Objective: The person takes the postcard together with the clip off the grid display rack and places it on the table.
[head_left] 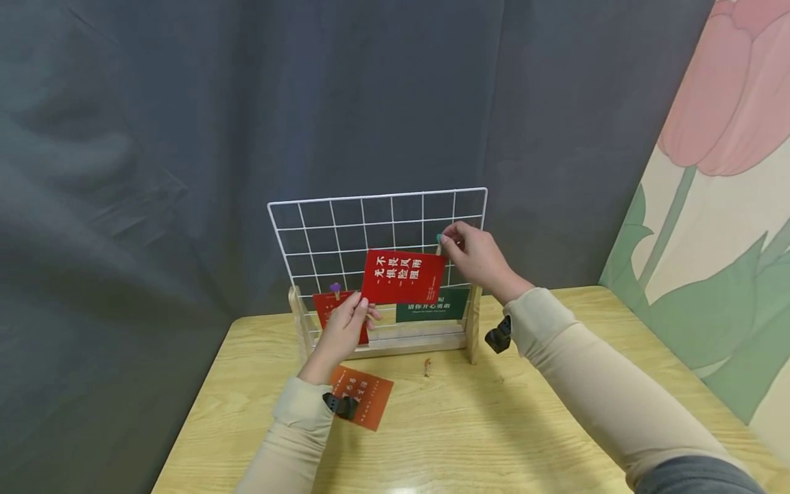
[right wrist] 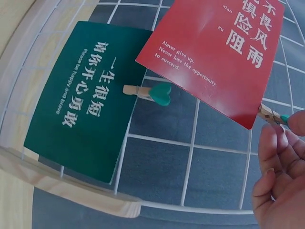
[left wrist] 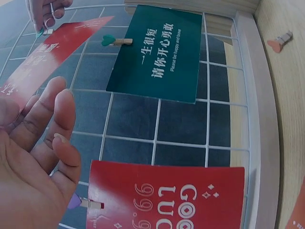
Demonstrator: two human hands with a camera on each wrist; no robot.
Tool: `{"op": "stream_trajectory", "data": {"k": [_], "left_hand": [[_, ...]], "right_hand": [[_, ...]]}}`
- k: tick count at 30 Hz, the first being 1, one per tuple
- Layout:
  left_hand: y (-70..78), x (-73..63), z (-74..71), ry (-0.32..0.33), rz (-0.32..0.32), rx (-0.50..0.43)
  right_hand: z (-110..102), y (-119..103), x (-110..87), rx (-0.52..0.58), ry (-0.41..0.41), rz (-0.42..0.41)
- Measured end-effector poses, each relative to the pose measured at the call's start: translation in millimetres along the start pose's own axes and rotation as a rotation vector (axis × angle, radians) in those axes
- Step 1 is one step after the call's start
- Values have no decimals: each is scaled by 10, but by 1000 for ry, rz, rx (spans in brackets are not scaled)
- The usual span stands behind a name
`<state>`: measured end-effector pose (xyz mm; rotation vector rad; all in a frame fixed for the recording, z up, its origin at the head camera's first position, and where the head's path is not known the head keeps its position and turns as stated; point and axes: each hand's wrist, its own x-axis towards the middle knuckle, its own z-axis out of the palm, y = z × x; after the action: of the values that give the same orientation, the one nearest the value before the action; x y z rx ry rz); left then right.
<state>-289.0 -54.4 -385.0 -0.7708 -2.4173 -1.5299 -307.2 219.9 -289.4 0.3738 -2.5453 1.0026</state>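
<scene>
Table: orange card flat, nearest; loose peg beyond. Left hand: thumb and fingers pinch lower left corner of red card, raised before wire rack. Right hand: fingers bent, pinching green-heart peg at card's upper right corner. Behind: green card, second red card pegged to rack. Farthest: dark curtain

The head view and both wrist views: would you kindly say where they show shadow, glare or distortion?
Head view: a soft shadow beside the beige right sleeve, glare on the pale wooden table at the picture's bottom edge; left wrist view: whitish sheen across the upper red rectangular card, apparent lens bowing in the white wire grid; right wrist view: the grid bows too.
</scene>
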Motion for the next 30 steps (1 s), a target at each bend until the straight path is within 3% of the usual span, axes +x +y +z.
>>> {"op": "stream_trajectory", "data": {"k": [18, 30], "left_hand": [[-151, -174, -54, 0, -66, -2], [-224, -263, -122, 0, -76, 42]], "right_hand": [[48, 107, -97, -36, -38, 2], [168, 173, -198, -35, -77, -12]]}}
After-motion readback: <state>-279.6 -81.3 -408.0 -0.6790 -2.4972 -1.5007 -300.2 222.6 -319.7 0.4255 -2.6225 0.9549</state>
